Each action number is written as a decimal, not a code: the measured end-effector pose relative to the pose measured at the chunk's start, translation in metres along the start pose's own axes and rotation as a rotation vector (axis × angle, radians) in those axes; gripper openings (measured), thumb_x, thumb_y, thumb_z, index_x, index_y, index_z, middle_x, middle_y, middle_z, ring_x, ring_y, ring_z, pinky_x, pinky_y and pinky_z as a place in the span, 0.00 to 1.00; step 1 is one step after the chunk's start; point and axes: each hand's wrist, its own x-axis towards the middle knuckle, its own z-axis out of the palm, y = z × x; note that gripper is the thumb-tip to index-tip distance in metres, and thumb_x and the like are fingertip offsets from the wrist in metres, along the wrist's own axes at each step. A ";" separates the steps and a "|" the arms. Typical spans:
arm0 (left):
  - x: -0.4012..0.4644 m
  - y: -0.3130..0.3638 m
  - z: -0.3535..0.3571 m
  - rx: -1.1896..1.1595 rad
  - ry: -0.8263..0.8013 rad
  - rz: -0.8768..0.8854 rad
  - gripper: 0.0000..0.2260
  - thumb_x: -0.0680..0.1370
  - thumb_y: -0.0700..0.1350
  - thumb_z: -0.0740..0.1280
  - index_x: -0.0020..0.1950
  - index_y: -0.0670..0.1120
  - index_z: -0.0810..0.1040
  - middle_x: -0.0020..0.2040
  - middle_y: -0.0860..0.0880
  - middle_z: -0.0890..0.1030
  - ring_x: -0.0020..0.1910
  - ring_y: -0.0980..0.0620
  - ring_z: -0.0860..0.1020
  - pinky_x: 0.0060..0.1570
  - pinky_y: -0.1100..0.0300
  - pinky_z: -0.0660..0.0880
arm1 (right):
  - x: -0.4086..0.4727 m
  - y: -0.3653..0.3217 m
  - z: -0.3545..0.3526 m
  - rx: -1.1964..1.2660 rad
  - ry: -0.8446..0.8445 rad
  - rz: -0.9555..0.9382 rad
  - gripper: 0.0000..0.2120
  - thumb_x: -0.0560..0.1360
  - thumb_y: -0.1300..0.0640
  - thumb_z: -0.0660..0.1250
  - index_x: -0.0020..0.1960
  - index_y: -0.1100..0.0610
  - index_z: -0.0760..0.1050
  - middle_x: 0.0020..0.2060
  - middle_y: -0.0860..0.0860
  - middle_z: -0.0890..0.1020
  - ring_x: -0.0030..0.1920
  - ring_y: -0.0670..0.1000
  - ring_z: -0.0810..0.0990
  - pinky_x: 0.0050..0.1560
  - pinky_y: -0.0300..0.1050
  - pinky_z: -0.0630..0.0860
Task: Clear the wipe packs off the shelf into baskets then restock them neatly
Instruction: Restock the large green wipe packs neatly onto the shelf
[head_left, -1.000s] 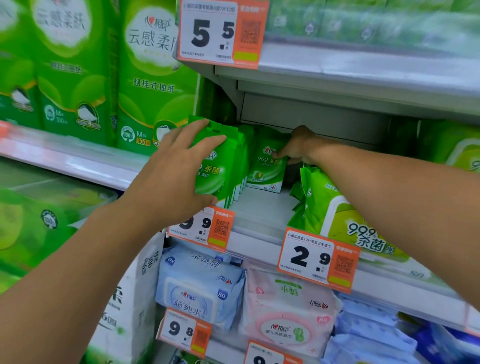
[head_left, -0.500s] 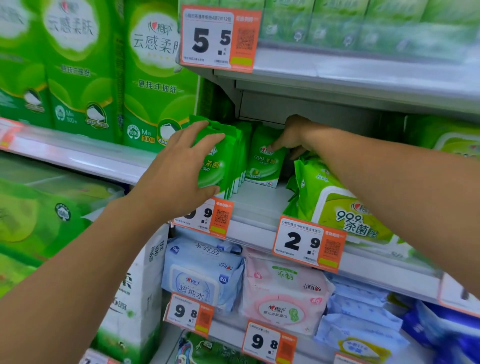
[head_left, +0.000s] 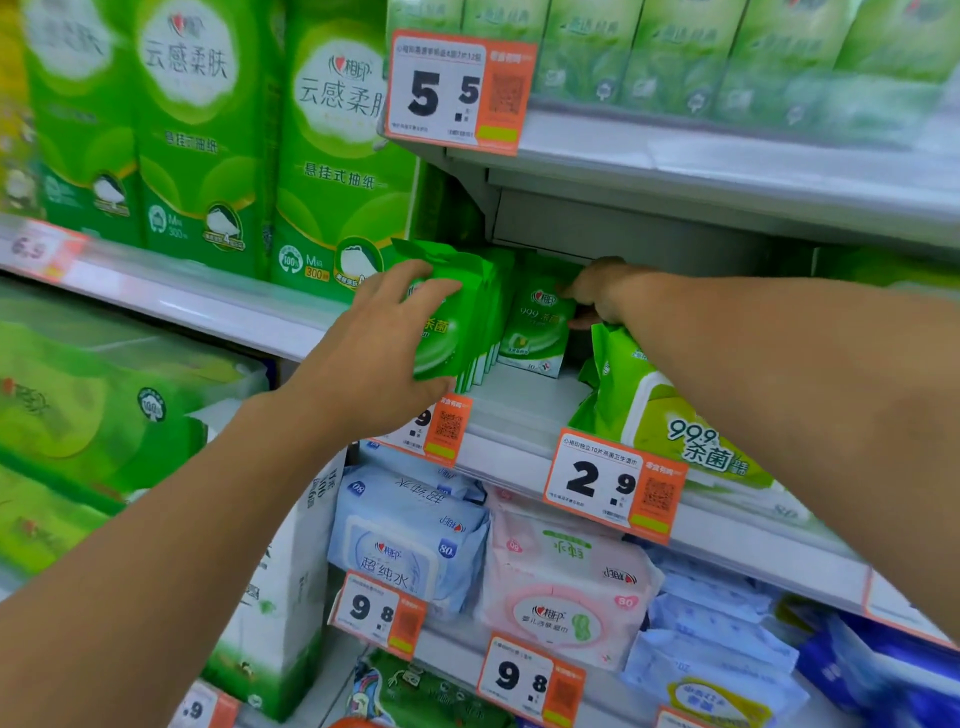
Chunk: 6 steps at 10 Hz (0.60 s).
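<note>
- While the left hand (head_left: 387, 345) wraps its fingers over the front of a row of small green wipe packs (head_left: 470, 317), its grip is closed on the front pack, thumb under the bottom edge; this likely keeps the upright row from toppling forward.
- Behind and to the right of that grip, the rest of the row stands on edge, pressed face to face on the shelf (head_left: 519, 410).
- Further back, the right hand (head_left: 597, 293) reaches deep under the upper shelf and holds a single wipe pack (head_left: 537, 325) at its top right corner; the fingers look curled on the corner, so I judge this grip to be pinching it, though the fingertips are partly hidden.
- That single pack stands upright and faces forward, just beside the row's right side, directly under and left of the right grip.
- It seems held by the top so that it can be slid or straightened against the row; whether it is going in or coming out cannot be told.
- Below the right forearm, near that grip, a larger green wipe pack (head_left: 675, 426) lies tilted on the same shelf, untouched by either hand.
- No basket is in view.
- Orange price tags (head_left: 615, 486) hang on the shelf edge below both grips.
</note>
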 end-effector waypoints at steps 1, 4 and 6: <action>0.003 -0.004 0.002 0.022 0.009 0.021 0.41 0.69 0.51 0.78 0.78 0.50 0.62 0.76 0.47 0.61 0.74 0.44 0.59 0.72 0.47 0.62 | 0.000 0.003 -0.008 0.010 -0.099 -0.093 0.07 0.80 0.61 0.66 0.43 0.55 0.72 0.63 0.61 0.78 0.63 0.60 0.80 0.60 0.52 0.79; 0.013 -0.011 0.007 0.107 0.079 0.054 0.40 0.67 0.51 0.79 0.76 0.51 0.65 0.73 0.46 0.65 0.71 0.41 0.61 0.70 0.46 0.62 | 0.001 0.008 -0.017 0.012 -0.172 -0.089 0.04 0.78 0.60 0.69 0.45 0.54 0.75 0.61 0.59 0.80 0.56 0.56 0.82 0.59 0.49 0.80; 0.011 -0.008 0.006 0.108 0.094 0.054 0.41 0.66 0.51 0.80 0.76 0.50 0.66 0.72 0.45 0.65 0.70 0.41 0.61 0.69 0.45 0.64 | -0.016 -0.011 -0.007 -0.190 -0.072 -0.094 0.07 0.77 0.55 0.72 0.49 0.56 0.75 0.61 0.59 0.80 0.59 0.62 0.82 0.55 0.54 0.81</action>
